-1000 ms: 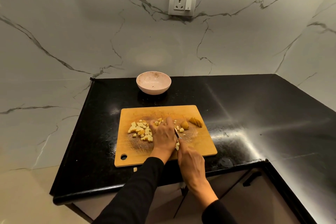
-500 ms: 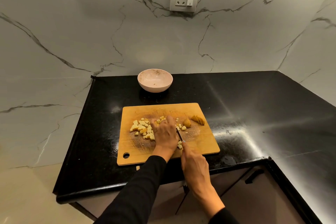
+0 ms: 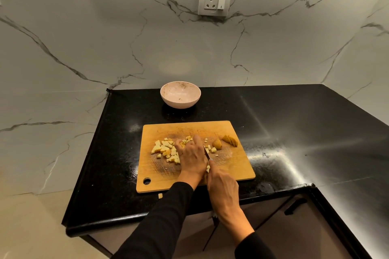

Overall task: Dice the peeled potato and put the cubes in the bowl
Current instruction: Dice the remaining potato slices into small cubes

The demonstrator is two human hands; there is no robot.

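Dicing is clearly mid-way: the left hand (image 3: 192, 154) sits curled over a bit of potato on the cutting board (image 3: 235, 172), fingertips tucked down on it, though what's under the palm is hidden so I can't say how big that piece is. The right hand (image 3: 223, 187) has its grip closed round the knife (image 3: 207, 153), whose blade runs away from the person, right along the left hand's right edge, basically touching the knuckles. That's the relation everything turns on: the blade sits just right of the holding hand, its long axis pointing toward the wall, so my guess is the next cut drops straight down beside those fingers. Cubes (image 3: 166, 150) lie in 1 loose pile left of the left hand, too many to count, with a few strays to the right of the blade. I count 2 uncut chunks (image 3: 216, 144) near the board's far right, 1 stray cube (image 3: 160, 195) on the black bench (image 3: 294, 132), and 1 bowl (image 3: 180, 94) beyond the board, well apart, with no cubes in it.
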